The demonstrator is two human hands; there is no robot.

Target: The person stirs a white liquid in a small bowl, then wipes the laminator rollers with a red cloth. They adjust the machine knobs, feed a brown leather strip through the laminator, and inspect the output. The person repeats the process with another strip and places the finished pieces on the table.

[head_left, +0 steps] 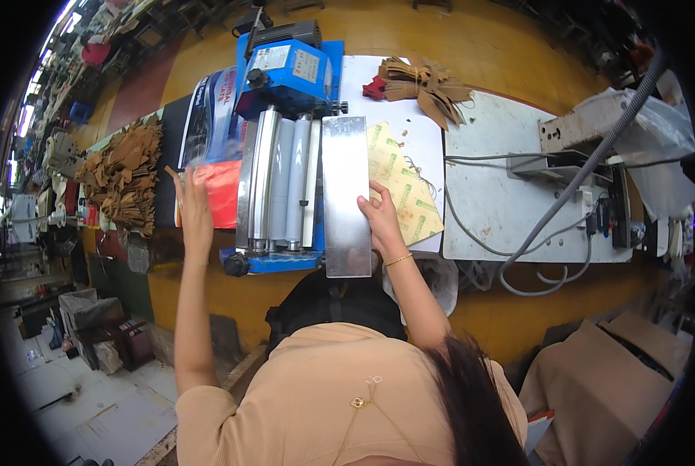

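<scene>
While left hand [194,213] flat and released at 9 o'clock of rollers [279,182], right hand [380,219] grasping tan sheet [403,186] at 3 o'clock on desk [493,203]; risks fingers nipped if fed close.

A grey hose [588,167] crosses the white side table [495,202]; cardboard boxes [604,373] stand below.

Leather workshop: roller machine [285,155], stacked brown cut pieces [122,175], long workbenches
</scene>
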